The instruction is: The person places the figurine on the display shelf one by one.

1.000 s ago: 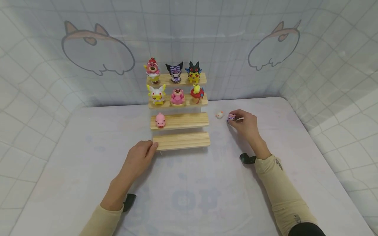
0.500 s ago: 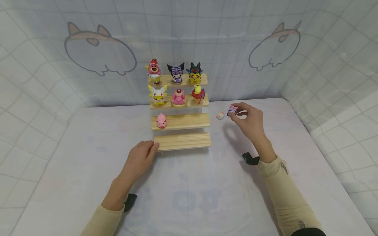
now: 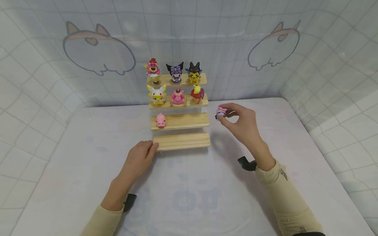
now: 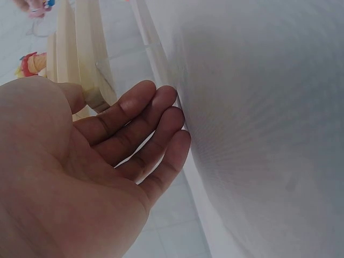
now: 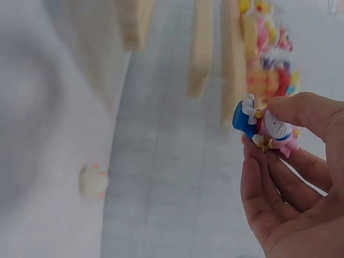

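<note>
My right hand (image 3: 225, 115) pinches a small blue, white and pink figurine (image 3: 220, 112) between thumb and fingers, held in the air just right of the wooden step stand (image 3: 180, 141). The right wrist view shows the same figurine (image 5: 263, 127) at my fingertips (image 5: 301, 110), with the stand's steps beyond it. A small white figurine (image 5: 94, 181) lies on the cloth below. My left hand (image 3: 142, 153) rests flat on the table, its fingers (image 4: 141, 119) relaxed and touching the left end of the lowest step.
The stand holds three figurines on its top step, three on the second, and a pink pig (image 3: 160, 120) on the third. The lowest step is bare. Checked cloth walls (image 3: 330, 65) enclose the table on three sides.
My right hand lifted the blue and pink figurine off the table and carried it left toward the stand. The left hand has stayed put.
</note>
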Tool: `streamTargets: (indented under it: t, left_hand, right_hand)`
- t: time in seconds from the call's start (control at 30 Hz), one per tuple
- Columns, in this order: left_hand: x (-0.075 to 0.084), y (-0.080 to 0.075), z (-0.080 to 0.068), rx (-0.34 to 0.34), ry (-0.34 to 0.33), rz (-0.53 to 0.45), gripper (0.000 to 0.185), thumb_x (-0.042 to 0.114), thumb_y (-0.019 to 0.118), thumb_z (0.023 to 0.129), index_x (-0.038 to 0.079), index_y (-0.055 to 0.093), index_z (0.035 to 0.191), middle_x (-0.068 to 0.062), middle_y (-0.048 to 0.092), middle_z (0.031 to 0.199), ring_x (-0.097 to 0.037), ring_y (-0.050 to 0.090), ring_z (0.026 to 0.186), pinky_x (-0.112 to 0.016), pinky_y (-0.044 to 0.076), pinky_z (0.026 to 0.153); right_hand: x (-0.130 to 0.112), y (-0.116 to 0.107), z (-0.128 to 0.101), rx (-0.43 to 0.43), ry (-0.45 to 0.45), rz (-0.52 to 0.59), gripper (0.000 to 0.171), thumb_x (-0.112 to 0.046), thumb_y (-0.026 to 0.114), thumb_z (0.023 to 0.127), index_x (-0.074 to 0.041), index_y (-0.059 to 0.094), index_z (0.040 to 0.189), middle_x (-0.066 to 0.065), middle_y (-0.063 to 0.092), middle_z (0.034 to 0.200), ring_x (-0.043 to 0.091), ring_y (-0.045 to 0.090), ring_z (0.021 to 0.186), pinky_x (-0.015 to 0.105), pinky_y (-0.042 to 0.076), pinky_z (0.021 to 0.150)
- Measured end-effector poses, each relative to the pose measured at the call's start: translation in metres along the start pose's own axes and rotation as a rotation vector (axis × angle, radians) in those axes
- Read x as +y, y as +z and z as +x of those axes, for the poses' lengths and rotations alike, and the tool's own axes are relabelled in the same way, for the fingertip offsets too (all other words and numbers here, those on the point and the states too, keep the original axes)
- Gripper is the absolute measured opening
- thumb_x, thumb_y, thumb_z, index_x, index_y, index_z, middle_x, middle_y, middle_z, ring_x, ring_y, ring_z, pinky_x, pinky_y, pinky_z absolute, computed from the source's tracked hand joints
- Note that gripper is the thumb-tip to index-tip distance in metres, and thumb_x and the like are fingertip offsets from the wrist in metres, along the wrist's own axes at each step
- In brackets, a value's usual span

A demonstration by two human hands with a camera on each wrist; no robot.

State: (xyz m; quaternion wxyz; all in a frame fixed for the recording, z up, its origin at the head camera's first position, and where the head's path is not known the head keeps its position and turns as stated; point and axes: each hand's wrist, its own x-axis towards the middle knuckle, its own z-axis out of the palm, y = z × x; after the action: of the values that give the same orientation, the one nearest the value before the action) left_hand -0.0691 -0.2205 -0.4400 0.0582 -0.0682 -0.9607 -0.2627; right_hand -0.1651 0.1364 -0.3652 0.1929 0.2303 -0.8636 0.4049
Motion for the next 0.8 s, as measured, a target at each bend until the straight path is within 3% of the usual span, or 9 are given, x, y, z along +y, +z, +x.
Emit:
streamTargets:
  t: [0.27,0.8]
  left_hand:
    - [0.0,-0.001,0.0,0.002,0.005,-0.001,0.037,0.026,0.055,0.111,0.011,0.053,0.078,-0.003,0.046,0.069,-0.021,0.045,0.072,-0.035,0.036,0.066]
    - [0.001,0.0,0.002,-0.015,-0.012,0.005,0.037,0.025,0.053,0.112,0.01,0.053,0.078,-0.004,0.046,0.069,-0.022,0.044,0.072,-0.036,0.036,0.066]
  right_hand:
    - [-0.022,0.011,-0.006,-0.06,-0.057,0.001,0.031,-0.016,0.084,0.091,-0.013,0.076,0.12,0.001,0.077,0.097,0.017,0.073,0.084,0.04,0.056,0.083]
    - [-0.04,0.03,-0.007,-0.128,-0.099,0.039,0.034,-0.016,0.086,0.09,-0.009,0.075,0.121,0.002,0.077,0.103,0.018,0.073,0.087,0.04,0.058,0.084]
